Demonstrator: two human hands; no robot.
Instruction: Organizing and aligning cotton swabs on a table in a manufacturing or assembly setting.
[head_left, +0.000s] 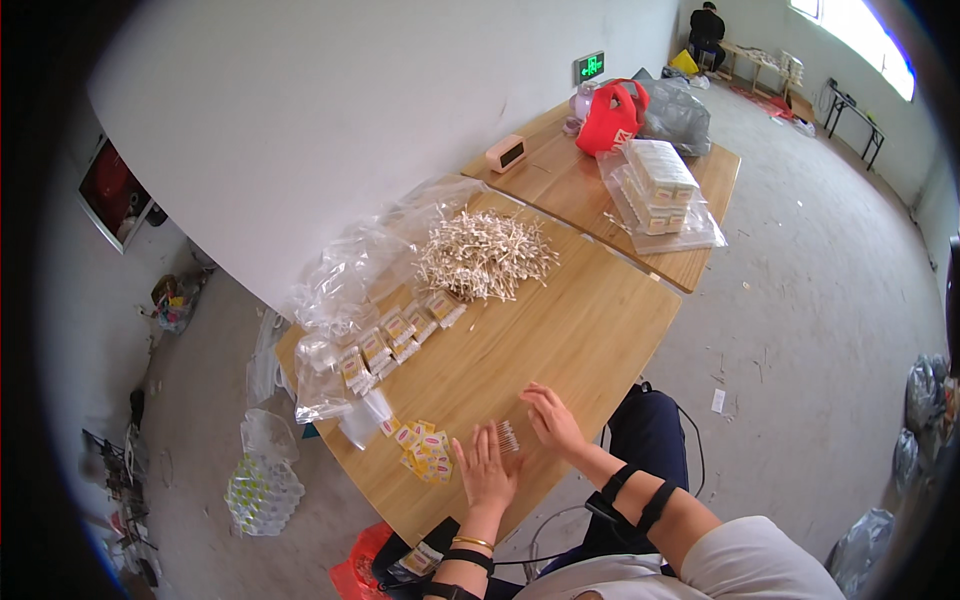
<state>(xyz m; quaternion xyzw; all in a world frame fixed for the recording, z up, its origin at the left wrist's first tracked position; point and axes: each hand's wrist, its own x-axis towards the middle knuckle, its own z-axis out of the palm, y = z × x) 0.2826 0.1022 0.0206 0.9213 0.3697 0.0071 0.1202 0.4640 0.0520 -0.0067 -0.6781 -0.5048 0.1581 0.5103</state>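
Your left hand (487, 470) is palm down beside a small row of cotton swabs (509, 437) near the worktop's (570, 330) front edge, its fingers extended and released. Your right hand (553, 418), right of the row, has loose, outstretched fingers. Yellow cards (425, 452) lie left; a swab heap (487, 253) sits farther back.

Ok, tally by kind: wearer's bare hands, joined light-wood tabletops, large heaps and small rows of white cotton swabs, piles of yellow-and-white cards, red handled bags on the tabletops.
Bare hands, left hand and right hand: 2
Light-wood tabletops, near tabletop and far tabletop: 2
Large swab heap: 1
Small swab row: 1
Card pile: 1
Red handled bag: 1
Total: 8
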